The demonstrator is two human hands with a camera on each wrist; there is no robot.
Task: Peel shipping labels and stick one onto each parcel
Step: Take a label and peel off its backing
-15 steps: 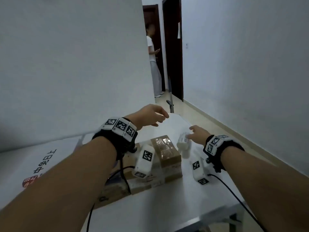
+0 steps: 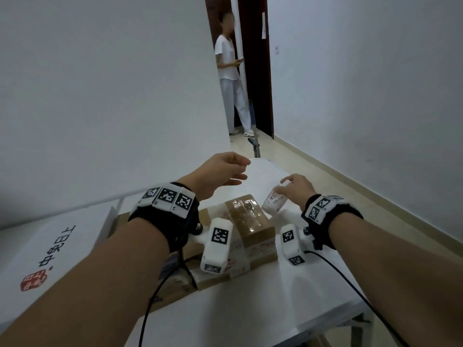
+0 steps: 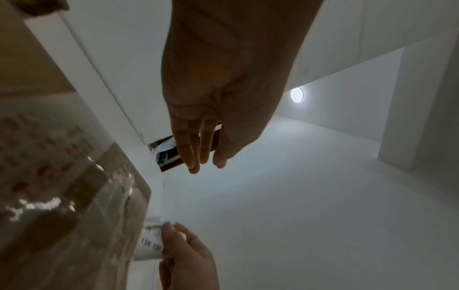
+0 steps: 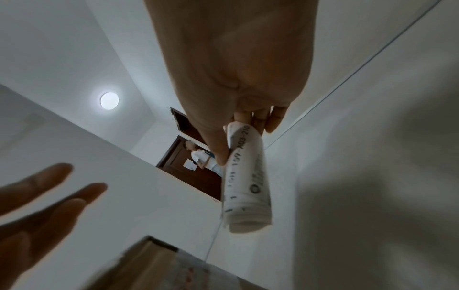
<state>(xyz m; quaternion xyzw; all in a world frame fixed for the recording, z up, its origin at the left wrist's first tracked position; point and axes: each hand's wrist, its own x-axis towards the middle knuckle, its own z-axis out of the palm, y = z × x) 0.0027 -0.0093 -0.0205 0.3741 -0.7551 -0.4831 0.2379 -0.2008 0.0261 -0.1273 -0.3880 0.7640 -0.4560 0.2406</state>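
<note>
A white roll of shipping labels (image 2: 274, 203) (image 4: 244, 180) with printed text hangs above the table, and my right hand (image 2: 294, 187) pinches its upper end between thumb and fingers. A small taped brown parcel (image 2: 248, 220) sits on a larger flat cardboard parcel (image 2: 213, 274) just left of the roll. My left hand (image 2: 226, 171) hovers above and beyond the parcels, fingers straight and relaxed, holding nothing. In the left wrist view the left hand's fingers (image 3: 198, 149) are extended, and the roll (image 3: 150, 243) shows at the bottom.
The white table (image 2: 250, 309) ends in an edge at the lower right. A white bag with red and black print (image 2: 47, 256) lies at the left. A white wall rises behind the table. A person in white (image 2: 230, 71) stands in the far doorway.
The right hand has lifted the label roll slightly toward the parcels. The left hand has stayed above the table's far end.
</note>
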